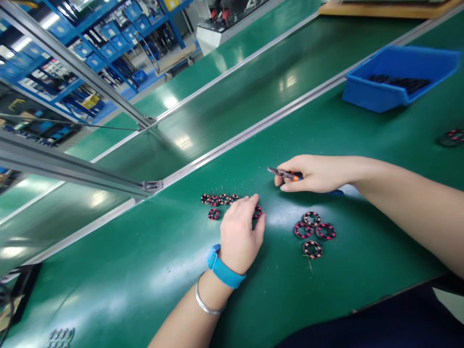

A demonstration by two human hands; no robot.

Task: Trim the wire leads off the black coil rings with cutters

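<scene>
My left hand [239,234], with a blue wristband and a silver bangle, is low over the table. A small ring-shaped wound stator [257,211] shows between its thumb and index finger, partly covered; the grip looks light. Beside its fingers lie several similar stators [214,200] in a row, black with pink or copper-coloured windings, and a single stator [213,214] below them. My right hand [308,174] is closed around wire cutters [284,174] with orange and blue handles, jaws pointing left. Nearer me, a group of several stators [311,219] lies below the right hand; the front one has loose wire ends.
A blue bin [380,96] of dark parts stands at the back right. Another stator cluster [451,137] lies at the right edge. A metal rail [235,140] borders the green table, with an aluminium post [108,176] at left. Small metal pieces [61,336] lie front left.
</scene>
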